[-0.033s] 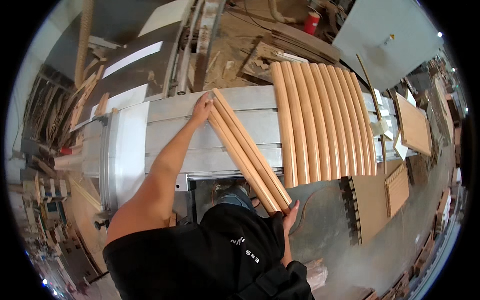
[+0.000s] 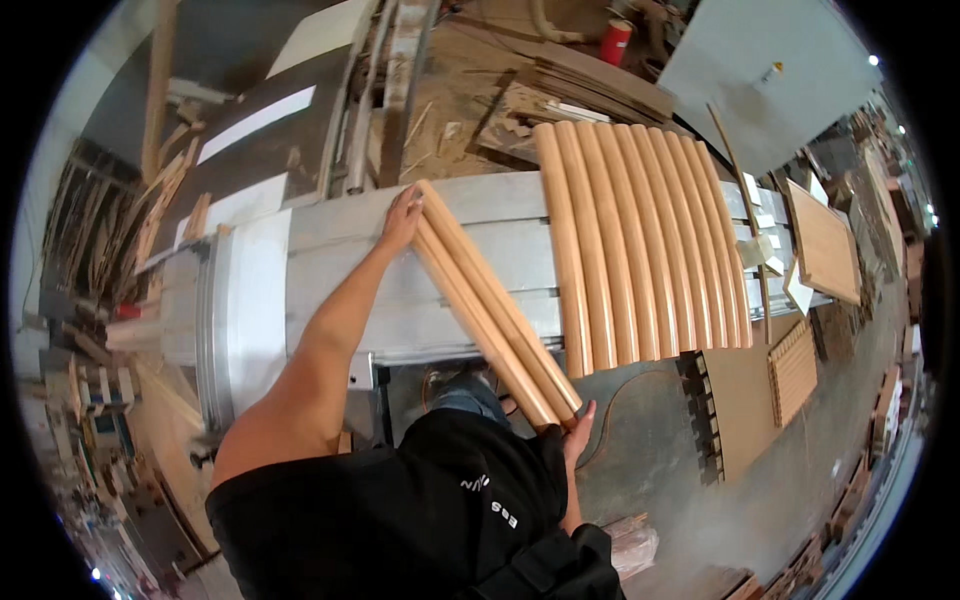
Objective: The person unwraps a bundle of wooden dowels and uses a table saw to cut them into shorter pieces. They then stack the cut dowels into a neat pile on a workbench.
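Note:
Two rounded, light-brown wooden strips lie side by side at a slant, from the metal table to my body. My left hand is closed round their far end, over the table. At the near end, past the table's front edge, my right hand grips the strips from the right side; my shirt and the wood hide part of it. To the right, a row of several similar rounded strips lies close together across the table.
The long grey metal table runs left to right, with a white panel at its left. Wooden boards rest beyond the row. A ridged wooden piece lies by a brown sheet at the lower right. Scrap wood lies behind.
The whole view has shifted very slightly. Both hands keep their hold on the strips, which stay in nearly the same slanted position.

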A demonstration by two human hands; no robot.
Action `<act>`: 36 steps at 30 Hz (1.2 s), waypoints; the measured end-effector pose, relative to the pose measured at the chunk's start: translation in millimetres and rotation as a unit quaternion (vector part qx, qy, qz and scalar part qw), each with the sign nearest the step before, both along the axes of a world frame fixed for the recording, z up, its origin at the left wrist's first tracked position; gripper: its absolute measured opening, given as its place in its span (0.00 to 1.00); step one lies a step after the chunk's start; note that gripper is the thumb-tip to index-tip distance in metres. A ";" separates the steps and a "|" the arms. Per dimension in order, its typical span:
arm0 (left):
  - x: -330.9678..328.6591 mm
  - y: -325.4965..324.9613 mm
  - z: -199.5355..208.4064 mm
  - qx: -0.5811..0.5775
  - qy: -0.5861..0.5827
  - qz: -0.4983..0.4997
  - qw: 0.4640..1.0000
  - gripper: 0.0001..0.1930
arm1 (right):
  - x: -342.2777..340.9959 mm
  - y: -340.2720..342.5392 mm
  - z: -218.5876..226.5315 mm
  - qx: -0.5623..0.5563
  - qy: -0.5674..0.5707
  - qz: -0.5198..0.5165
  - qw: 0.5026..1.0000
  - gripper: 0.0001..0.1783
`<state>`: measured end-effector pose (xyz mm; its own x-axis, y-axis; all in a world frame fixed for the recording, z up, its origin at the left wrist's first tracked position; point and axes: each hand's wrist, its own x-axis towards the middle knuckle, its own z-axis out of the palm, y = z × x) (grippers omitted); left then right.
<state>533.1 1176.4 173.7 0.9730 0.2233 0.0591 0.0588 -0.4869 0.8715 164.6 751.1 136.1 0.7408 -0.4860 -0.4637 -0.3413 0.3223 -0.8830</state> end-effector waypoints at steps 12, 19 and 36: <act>179.4 -117.6 5.6 -0.031 0.030 -0.168 0.985 0.29 | 71.1 81.1 50.5 0.193 0.026 -0.243 0.950 0.42; 292.2 -115.0 3.1 -0.030 0.090 -0.303 0.948 0.28 | 117.6 108.0 77.9 0.225 -0.051 -0.256 0.939 0.40; 267.7 -103.1 45.5 -0.034 0.266 -0.450 0.852 0.31 | 98.0 105.9 65.8 0.079 0.006 -0.314 0.946 0.44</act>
